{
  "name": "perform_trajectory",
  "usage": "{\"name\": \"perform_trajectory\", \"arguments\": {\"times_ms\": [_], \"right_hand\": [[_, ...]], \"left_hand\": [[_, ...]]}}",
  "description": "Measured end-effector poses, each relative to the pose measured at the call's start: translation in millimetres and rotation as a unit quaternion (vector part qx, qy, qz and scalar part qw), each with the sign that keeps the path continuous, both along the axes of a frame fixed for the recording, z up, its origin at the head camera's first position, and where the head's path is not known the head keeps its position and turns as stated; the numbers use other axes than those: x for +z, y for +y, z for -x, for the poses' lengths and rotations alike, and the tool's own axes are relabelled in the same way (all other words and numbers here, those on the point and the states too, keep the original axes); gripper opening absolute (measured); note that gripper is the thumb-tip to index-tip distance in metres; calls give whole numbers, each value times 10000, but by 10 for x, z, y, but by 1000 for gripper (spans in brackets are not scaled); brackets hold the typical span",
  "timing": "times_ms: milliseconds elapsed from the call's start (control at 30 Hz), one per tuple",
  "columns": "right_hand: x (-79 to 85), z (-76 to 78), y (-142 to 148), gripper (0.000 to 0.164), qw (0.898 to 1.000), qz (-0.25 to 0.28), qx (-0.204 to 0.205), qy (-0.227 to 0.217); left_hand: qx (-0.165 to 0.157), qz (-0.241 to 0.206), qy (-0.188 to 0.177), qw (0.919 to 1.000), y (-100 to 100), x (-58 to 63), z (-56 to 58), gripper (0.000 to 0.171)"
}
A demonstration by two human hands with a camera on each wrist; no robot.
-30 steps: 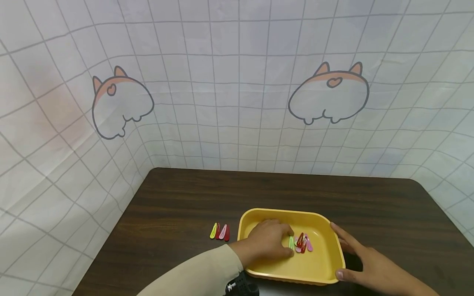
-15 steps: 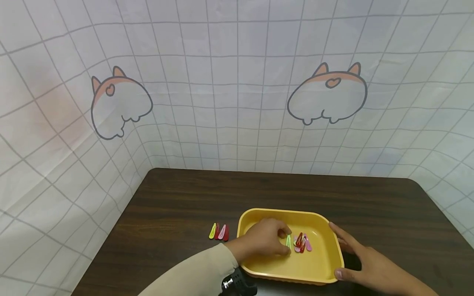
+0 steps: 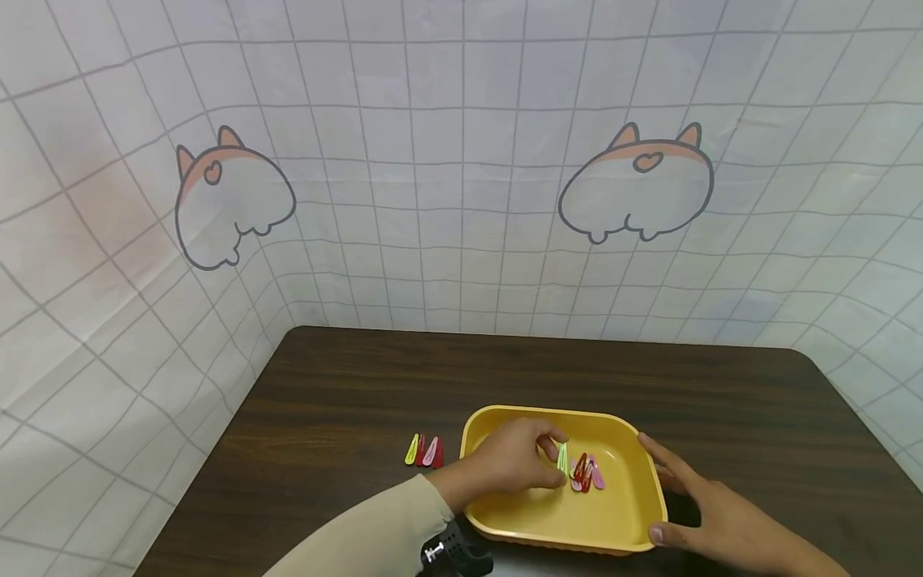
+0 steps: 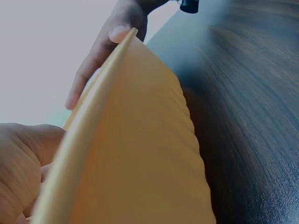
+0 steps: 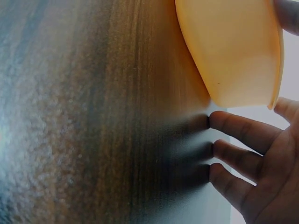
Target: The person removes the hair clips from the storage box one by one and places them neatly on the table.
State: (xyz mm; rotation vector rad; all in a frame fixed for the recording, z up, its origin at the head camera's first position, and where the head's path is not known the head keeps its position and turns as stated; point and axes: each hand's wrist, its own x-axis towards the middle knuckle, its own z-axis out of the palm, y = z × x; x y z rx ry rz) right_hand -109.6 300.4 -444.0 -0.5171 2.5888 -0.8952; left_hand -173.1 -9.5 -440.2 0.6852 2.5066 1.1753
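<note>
Inside a yellow tray, my left hand pinches a light green hair clip between thumb and fingers. Just right of that clip lies a small pile of red and pink hair clips on the tray floor. At the tray's right end my right hand is spread, its thumb and index finger touching the rim. In the right wrist view, its other fingers rest on the table beside the tray. The tray wall hides much of the left hand in the left wrist view.
Left of the tray, a yellow clip, red clips and a pink clip lie side by side in a row on the dark wooden table. A white gridded curtain hangs behind the table.
My left hand has drawn the green clip away from the pile, slightly left and up. The right hand keeps its place at the tray's end.
</note>
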Motion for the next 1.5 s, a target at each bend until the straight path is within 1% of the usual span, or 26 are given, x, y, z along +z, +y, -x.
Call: {"name": "perform_trajectory", "arguments": {"times_ms": [167, 300, 467, 533, 600, 700, 867, 1000, 1233, 1300, 1433, 1500], "right_hand": [[10, 13, -4, 101, 10000, -59, -31, 0], [1, 9, 7, 103, 10000, -37, -29, -4], [-8, 2, 21, 104, 10000, -16, -8, -23], [-13, 11, 25, 104, 10000, -2, 6, -38], [-19, 22, 34, 104, 10000, 33, 47, -28], [-22, 32, 39, 104, 9999, 96, 114, 8], [-12, 44, 52, 103, 9998, 92, 135, 59], [8, 55, 59, 103, 9999, 86, 121, 43], [11, 34, 57, 102, 9998, 130, 138, 68], [7, 29, 62, 101, 9997, 167, 148, 47], [4, 34, 71, 100, 9995, 257, 147, -58], [5, 42, 74, 100, 9995, 281, 135, -101]], "left_hand": [[-162, -232, 93, 9996, -54, 32, 29, 47], [-297, -120, 244, 9992, -123, 62, 41, 47], [-495, -2, 611, 9969, -215, 111, 31, 47], [-589, -28, 762, 9953, -253, 122, 31, 48], [-608, -24, 887, 9942, -289, 139, 32, 48], [-588, -69, 962, 9936, -346, 156, 30, 49], [-501, -31, 977, 9940, -446, 173, 23, 48], [-352, 73, 1090, 9934, -516, 171, 25, 47], [-163, -74, 1210, 9925, -646, 174, -1, 46], [-117, -127, 1283, 9916, -688, 179, -2, 43], [-10, -214, 1404, 9899, -785, 200, -4, 43], [28, -252, 1403, 9898, -839, 215, -6, 43]]}}
